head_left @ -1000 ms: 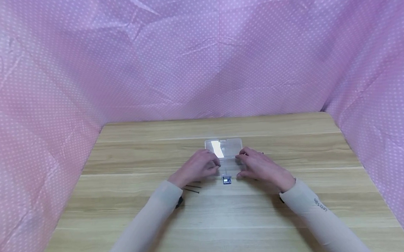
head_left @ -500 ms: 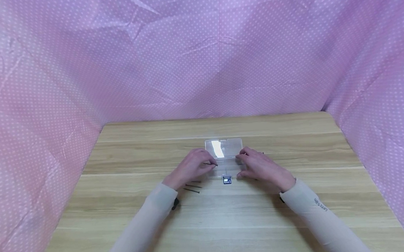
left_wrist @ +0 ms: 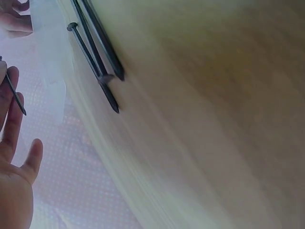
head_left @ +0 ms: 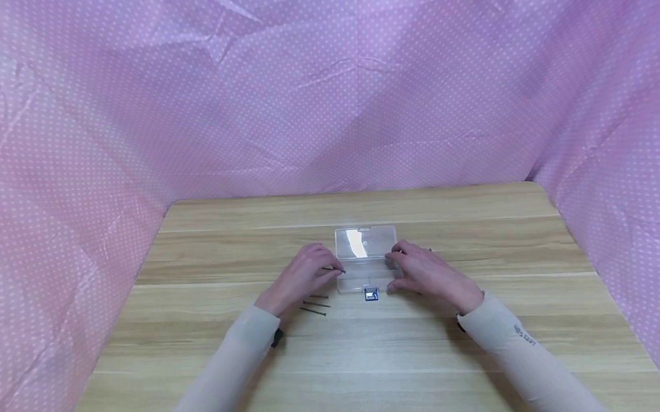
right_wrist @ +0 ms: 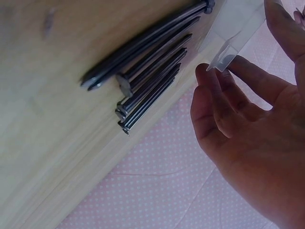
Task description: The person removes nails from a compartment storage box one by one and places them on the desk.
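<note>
A clear plastic box (head_left: 352,277) lies with its transparent lid (head_left: 375,243) folded back on the table. My left hand (head_left: 305,276), just left of the box, pinches a dark nail (left_wrist: 15,95) between thumb and fingertips. At the box's right side, my right hand (head_left: 429,275) grips its edge, the thumb near the front corner and the fingers at the back. The right wrist view shows the box's corner (right_wrist: 228,57) between those fingers. Beside the left wrist, three nails (head_left: 314,310) lie on the table; they also appear as dark nails (left_wrist: 93,47) in the left wrist view.
Several dark nails (right_wrist: 152,67) of differing thickness lie side by side near the right hand, mostly hidden in the head view. A small blue-edged label or tab (head_left: 371,294) sits at the box's front edge. Pink dotted cloth (head_left: 323,104) surrounds the wooden table (head_left: 364,369).
My left hand has drawn back to the left with the nail, from over the box to beside it. The right hand and box stay in place.
</note>
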`<state>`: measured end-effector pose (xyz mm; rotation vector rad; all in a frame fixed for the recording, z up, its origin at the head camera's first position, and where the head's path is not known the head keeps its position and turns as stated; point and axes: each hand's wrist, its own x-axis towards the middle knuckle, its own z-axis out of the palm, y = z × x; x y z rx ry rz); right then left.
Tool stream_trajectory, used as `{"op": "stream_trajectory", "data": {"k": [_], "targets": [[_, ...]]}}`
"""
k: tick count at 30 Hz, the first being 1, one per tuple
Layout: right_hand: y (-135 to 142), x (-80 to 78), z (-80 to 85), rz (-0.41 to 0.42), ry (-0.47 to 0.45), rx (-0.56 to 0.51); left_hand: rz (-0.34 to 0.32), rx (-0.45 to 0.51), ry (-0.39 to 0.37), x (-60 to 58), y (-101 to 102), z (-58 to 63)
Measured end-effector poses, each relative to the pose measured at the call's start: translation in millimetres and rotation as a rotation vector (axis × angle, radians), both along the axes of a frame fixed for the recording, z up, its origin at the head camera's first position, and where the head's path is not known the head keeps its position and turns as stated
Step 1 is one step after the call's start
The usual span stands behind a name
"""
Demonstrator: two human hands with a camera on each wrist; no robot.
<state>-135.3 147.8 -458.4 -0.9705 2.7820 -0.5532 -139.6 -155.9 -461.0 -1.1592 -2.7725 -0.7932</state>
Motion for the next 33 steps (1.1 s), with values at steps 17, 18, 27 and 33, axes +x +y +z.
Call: {"op": "stream_trajectory", "data": {"k": [17,18,27,33], "targets": [[-1.9,0.4,1.7,-0.011,-0.019,-0.006,0.056,-0.058,-0.06,6.2,-24.3,-3.9],[-1.9,0.4,1.7,-0.012,-0.023,-0.005,0.057,-0.065,-0.065,6.5,-25.2,-4.0],[-2.0,-0.7,1.0,-0.018,-0.03,-0.006,0.06,-0.148,-0.133,8.8,-31.5,-5.6],[-3.0,-0.7,3.6,-0.012,-0.026,-0.007,0.072,-0.185,-0.144,9.5,-34.0,-8.3]]}}
